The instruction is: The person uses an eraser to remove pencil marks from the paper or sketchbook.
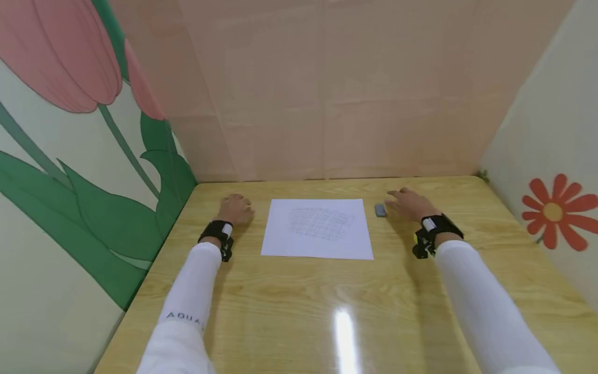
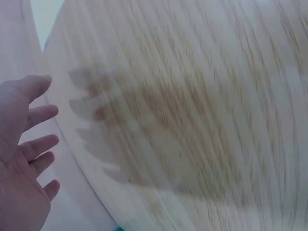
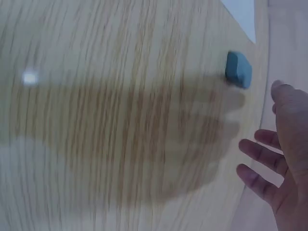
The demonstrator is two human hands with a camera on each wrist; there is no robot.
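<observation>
- The wooden table [image 1: 299, 306] fills the booth between painted walls — a glare streak lies near its front edge.
- A white sheet of paper [image 1: 317, 228] with a pencilled grid lies flat toward the back edge, midway between the side edges.
- The left hand [image 1: 235, 209] is over the table just left of the sheet, fingers [image 2: 41, 144] straight and loosely spread, holding nothing.
- The right hand [image 1: 408, 204] hovers right of the sheet, fingers [image 3: 255, 151] spread and relaxed — empty.
- A small blue-grey eraser [image 1: 380, 210] lies on the table between the sheet's right edge and the right hand, just beside the fingertips.
</observation>
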